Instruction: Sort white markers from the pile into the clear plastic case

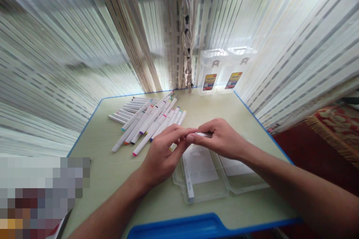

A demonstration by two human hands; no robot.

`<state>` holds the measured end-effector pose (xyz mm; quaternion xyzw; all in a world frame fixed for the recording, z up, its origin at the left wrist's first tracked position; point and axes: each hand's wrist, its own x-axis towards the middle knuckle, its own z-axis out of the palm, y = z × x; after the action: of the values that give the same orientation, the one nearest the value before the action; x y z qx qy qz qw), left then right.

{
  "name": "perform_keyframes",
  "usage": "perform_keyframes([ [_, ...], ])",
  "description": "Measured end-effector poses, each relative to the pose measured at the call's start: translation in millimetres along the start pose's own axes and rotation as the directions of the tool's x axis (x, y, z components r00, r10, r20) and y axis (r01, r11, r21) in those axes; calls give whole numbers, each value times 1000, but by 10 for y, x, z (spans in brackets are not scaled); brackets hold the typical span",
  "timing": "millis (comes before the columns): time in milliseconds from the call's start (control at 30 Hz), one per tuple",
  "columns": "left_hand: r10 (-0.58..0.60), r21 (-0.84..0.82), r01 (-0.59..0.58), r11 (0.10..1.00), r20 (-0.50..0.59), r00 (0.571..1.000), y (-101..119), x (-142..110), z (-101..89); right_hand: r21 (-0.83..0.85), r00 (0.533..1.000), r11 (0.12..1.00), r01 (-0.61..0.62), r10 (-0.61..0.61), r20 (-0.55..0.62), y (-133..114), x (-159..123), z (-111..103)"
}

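Both hands meet over the near middle of the table around one white marker. My right hand is closed on it, thumb and fingers pinching its body. My left hand pinches at the marker's left end, which its fingertips cover. Just below lies an opened clear plastic case, with a white paper sheet in each half. A single white marker lies along the left side of the case. To the left is a loose pile of white markers with variously coloured ends.
Two clear plastic cases with yellow and red labels stand upright at the back of the table. String curtains hang behind the table. A blue edge borders the pale green tabletop. A fringed rug lies to the right.
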<state>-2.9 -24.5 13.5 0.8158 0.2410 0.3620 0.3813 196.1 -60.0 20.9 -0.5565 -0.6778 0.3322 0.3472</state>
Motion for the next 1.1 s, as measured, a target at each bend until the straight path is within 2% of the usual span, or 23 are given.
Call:
perform_keyframes([
  [133,-109,-34,107,994,-71,992,-23,-15,-3,2,998,999,-54,54,45,-6,21,-4],
  [267,-261,-181,228,957,-190,946,-70,-18,-23,151,996,985,-87,85,19,-8,42,-11],
  [367,-301,-201,260,944,-208,931,-86,-4,-28,247,996,966,-80,85,-10,-17,44,-13],
  [467,-311,-190,279,941,-164,936,-75,8,-20,275,998,961,-37,49,-36,-32,32,-9],
  [667,-334,-182,314,932,-90,938,-33,14,-11,220,998,974,47,-38,-47,-57,7,-2],
  [867,-327,-218,296,930,-119,938,-31,-2,0,241,999,970,23,-11,-52,-46,7,-6],
  [1100,-263,-188,245,951,-79,962,-46,-30,10,216,996,976,4,16,-88,-24,-14,19],
])
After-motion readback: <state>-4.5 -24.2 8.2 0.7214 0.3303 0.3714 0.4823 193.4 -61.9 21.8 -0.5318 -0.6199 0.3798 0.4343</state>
